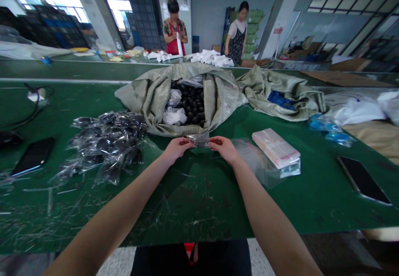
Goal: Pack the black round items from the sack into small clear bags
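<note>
Between my two hands stretches a small clear plastic bag with something dark inside. My left hand pinches its left end, and my right hand pinches the right end. Just beyond them a large woven sack lies with its mouth towards me, full of black rounded pieces and some crumpled clear plastic. To the left is a heap of clear bags with dark items in them. A stack of flat clear bags rests to the right of my right hand.
One phone lies at far left, another at far right. A second woven sack holds blue pieces, with bagged blue items near it. Across the green table, two people stand by white items.
</note>
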Demonstrator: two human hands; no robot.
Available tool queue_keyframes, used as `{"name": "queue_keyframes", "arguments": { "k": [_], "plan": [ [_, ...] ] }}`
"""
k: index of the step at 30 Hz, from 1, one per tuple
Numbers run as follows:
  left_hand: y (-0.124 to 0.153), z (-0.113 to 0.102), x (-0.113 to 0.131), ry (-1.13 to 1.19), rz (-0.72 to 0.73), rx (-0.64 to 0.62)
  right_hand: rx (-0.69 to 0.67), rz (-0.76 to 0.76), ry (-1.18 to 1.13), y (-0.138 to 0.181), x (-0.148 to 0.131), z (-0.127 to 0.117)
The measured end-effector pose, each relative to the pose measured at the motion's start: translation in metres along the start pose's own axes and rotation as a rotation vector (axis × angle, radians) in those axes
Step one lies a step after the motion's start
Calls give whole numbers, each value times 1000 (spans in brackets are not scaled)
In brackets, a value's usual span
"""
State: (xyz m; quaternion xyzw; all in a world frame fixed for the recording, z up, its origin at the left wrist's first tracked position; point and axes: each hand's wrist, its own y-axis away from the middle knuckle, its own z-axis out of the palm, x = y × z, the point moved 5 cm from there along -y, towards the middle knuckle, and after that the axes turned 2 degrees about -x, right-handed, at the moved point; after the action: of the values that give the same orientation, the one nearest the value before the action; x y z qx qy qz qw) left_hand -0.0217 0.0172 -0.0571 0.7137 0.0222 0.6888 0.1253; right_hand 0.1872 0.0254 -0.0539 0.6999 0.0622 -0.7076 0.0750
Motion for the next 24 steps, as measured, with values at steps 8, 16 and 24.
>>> {"name": "queue_keyframes", "arguments": {
  "k": [8, 16, 24],
  "plan": [
    [4, 5, 3, -12, 7, -20, 27, -31, -130, 1, 0, 0],
    [4, 4, 2, 26, 36, 24, 21, 29, -209, 6, -8, 5],
    [4, 5, 2, 52, 37, 17, 70, -40, -125, 5, -5, 7]
  ]
}}
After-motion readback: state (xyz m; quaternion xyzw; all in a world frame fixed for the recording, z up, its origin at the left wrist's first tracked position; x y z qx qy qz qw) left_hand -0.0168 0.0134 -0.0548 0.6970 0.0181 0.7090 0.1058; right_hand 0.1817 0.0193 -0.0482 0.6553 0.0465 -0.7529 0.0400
